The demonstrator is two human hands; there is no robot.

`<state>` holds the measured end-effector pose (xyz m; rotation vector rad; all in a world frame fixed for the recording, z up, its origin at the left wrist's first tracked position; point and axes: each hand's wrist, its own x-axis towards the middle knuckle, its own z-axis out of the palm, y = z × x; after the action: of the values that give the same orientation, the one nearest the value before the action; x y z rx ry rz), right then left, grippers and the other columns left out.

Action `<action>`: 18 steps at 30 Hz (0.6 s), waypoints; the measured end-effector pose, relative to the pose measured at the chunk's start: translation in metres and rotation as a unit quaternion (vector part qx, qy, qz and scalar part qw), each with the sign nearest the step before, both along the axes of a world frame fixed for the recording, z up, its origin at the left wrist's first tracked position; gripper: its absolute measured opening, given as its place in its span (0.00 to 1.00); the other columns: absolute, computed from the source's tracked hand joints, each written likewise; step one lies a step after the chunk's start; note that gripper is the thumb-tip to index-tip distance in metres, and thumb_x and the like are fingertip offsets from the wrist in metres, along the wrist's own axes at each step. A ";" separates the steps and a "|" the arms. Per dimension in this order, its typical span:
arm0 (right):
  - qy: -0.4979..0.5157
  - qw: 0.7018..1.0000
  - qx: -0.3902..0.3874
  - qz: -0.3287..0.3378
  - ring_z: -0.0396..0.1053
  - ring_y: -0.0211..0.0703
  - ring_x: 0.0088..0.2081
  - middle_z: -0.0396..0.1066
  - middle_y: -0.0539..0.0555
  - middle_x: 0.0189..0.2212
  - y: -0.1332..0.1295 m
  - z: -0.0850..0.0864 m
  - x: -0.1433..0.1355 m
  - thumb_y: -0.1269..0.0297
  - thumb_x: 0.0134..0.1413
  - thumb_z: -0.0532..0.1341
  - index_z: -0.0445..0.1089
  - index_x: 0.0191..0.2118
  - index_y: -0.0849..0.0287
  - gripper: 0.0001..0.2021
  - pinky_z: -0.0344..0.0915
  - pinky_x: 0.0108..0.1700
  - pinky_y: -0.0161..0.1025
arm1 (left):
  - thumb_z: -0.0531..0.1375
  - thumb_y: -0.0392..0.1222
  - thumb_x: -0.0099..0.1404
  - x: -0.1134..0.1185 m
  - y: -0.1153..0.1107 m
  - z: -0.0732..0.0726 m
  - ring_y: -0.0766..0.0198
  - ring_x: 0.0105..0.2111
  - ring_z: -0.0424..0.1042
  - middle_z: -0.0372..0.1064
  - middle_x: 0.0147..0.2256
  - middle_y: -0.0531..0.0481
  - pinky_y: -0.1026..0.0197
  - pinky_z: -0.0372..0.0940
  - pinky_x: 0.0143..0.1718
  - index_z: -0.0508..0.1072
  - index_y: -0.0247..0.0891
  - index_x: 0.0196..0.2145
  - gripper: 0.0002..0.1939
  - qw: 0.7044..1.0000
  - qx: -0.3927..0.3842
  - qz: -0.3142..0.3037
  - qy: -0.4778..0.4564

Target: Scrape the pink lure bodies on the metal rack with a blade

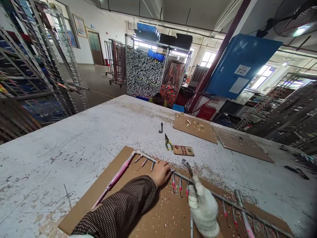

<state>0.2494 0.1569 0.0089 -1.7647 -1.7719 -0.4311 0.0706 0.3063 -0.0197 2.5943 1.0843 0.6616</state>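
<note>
A long grey metal rack bar point(182, 176) with short, pink-tipped hooks along it lies across a brown cardboard sheet point(158, 215). At its left end a pink-coated leg point(120, 172) slopes down toward me. My bare left hand point(161, 172) is closed round the bar left of centre. In a white glove, my right hand point(202, 206) is closed on a metal hand tool with a rounded head point(186, 164), raised near the bar; blur hides its exact kind. Paint chips lie scattered below the hooks. A second leg point(244, 213) crosses the bar at right.
Beyond the bar lie pliers point(168, 142), a printed card point(183, 150) and a small dark metal piece point(161, 128). More cardboard point(195, 127) with chips lies farther back on the white table point(86, 132). Someone's head point(158, 99) shows past the far edge. Racks point(66, 66) stand left.
</note>
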 end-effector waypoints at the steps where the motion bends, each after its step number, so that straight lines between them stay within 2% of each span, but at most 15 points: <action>1: -0.034 0.998 -0.044 0.001 0.70 0.43 0.25 0.74 0.54 0.25 0.000 -0.001 -0.002 0.61 0.67 0.49 0.66 0.62 0.54 0.22 0.64 0.30 0.36 | 0.60 0.41 0.66 0.000 0.000 0.000 0.58 0.43 0.67 0.70 0.39 0.47 0.53 0.55 0.50 0.70 0.38 0.33 0.06 1.000 -0.001 0.001 0.002; 3: -0.077 0.990 -0.122 -0.006 0.69 0.42 0.21 0.73 0.52 0.22 -0.001 0.002 -0.005 0.66 0.66 0.47 0.67 0.61 0.52 0.23 0.60 0.26 0.35 | 0.60 0.41 0.66 0.001 0.000 0.000 0.58 0.42 0.67 0.70 0.39 0.47 0.53 0.55 0.50 0.70 0.38 0.32 0.06 1.000 -0.003 0.003 0.005; 4: -0.075 0.989 -0.129 -0.010 0.69 0.41 0.22 0.75 0.52 0.24 -0.001 0.006 -0.006 0.67 0.66 0.46 0.67 0.62 0.52 0.23 0.61 0.26 0.34 | 0.60 0.41 0.67 0.002 0.000 0.000 0.58 0.42 0.67 0.69 0.38 0.47 0.53 0.56 0.49 0.70 0.38 0.32 0.06 1.000 -0.003 0.002 0.006; 5: -0.059 0.992 -0.112 -0.016 0.71 0.41 0.24 0.77 0.53 0.28 -0.002 0.009 -0.006 0.66 0.67 0.46 0.65 0.63 0.52 0.23 0.62 0.28 0.34 | 0.60 0.42 0.67 0.002 0.000 0.000 0.58 0.42 0.66 0.69 0.38 0.47 0.53 0.56 0.49 0.70 0.38 0.32 0.07 1.000 -0.003 0.002 0.004; 8: -0.002 0.999 0.000 -0.042 0.74 0.43 0.33 0.78 0.59 0.40 -0.004 0.017 -0.006 0.61 0.68 0.49 0.60 0.66 0.56 0.24 0.67 0.38 0.37 | 0.59 0.43 0.68 0.003 -0.001 -0.001 0.58 0.41 0.66 0.69 0.38 0.47 0.53 0.56 0.49 0.70 0.38 0.31 0.08 1.000 0.002 0.006 -0.005; 10: -0.018 0.999 -0.002 -0.041 0.73 0.44 0.31 0.78 0.58 0.35 -0.003 0.016 -0.008 0.61 0.67 0.50 0.61 0.66 0.57 0.24 0.67 0.37 0.37 | 0.59 0.43 0.68 0.003 -0.001 -0.002 0.58 0.42 0.66 0.68 0.38 0.47 0.53 0.56 0.49 0.70 0.38 0.32 0.08 1.000 0.002 0.012 -0.007; 12: -0.063 0.994 -0.090 -0.028 0.71 0.43 0.24 0.76 0.53 0.25 -0.001 0.013 -0.010 0.64 0.65 0.50 0.65 0.64 0.54 0.23 0.63 0.29 0.36 | 0.59 0.43 0.68 0.004 -0.001 -0.002 0.58 0.42 0.66 0.68 0.38 0.47 0.53 0.56 0.49 0.70 0.38 0.32 0.08 1.000 -0.003 0.014 -0.006; 14: -0.073 0.984 -0.157 -0.031 0.69 0.40 0.20 0.74 0.49 0.21 0.000 0.013 -0.013 0.65 0.65 0.49 0.67 0.62 0.50 0.23 0.59 0.24 0.33 | 0.59 0.43 0.67 0.004 0.000 -0.002 0.58 0.42 0.66 0.69 0.38 0.47 0.53 0.56 0.49 0.71 0.38 0.32 0.08 1.000 -0.008 0.014 -0.005; 15: -0.056 0.986 -0.151 -0.045 0.69 0.40 0.21 0.75 0.49 0.23 -0.001 0.014 -0.014 0.64 0.66 0.48 0.66 0.62 0.50 0.22 0.59 0.24 0.33 | 0.59 0.44 0.67 0.005 0.000 -0.003 0.58 0.42 0.66 0.69 0.38 0.47 0.53 0.56 0.49 0.71 0.38 0.32 0.08 1.000 -0.009 0.013 -0.006; 18: 0.010 0.996 -0.024 -0.088 0.73 0.41 0.28 0.79 0.56 0.35 -0.004 0.018 -0.015 0.57 0.68 0.50 0.64 0.64 0.57 0.23 0.63 0.31 0.33 | 0.59 0.43 0.67 0.004 0.001 -0.004 0.58 0.42 0.66 0.69 0.38 0.46 0.53 0.56 0.49 0.71 0.38 0.32 0.08 1.000 -0.007 0.015 -0.010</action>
<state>0.2349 0.1524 0.0268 -1.9611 -1.6306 -0.4446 0.0750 0.3068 -0.0237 2.5599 1.1195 0.6830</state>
